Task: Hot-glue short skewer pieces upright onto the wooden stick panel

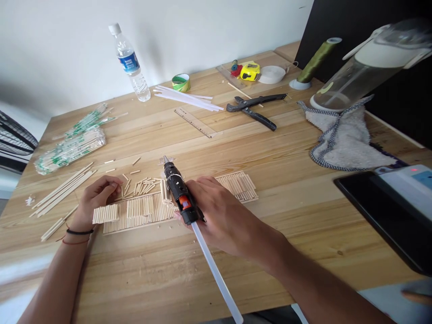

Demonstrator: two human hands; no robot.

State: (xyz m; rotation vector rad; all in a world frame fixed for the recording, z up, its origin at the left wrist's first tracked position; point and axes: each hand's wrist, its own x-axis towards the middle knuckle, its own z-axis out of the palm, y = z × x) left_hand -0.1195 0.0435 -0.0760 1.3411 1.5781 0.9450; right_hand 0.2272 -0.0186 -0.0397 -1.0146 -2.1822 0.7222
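The right hand point(219, 211) wrapped round the glue gun point(176, 184) near the middle of the surface point(286, 180); stiff and probably light, it seemed best gripped by its handle, clear of the likely hot tip at 11 o'clock. The stick panel point(158, 208), stretching from the gun toward 9 and 3 o'clock, looked light and fragile, best lifted by its long edges, while the left hand point(101, 193), at 9, curled narrowly beside the short sticks point(145, 185), whether pinching one I could not tell. The smooth wooden surface met a pale wall point(202, 27), a water bottle point(130, 63) standing at 11 o'clock.
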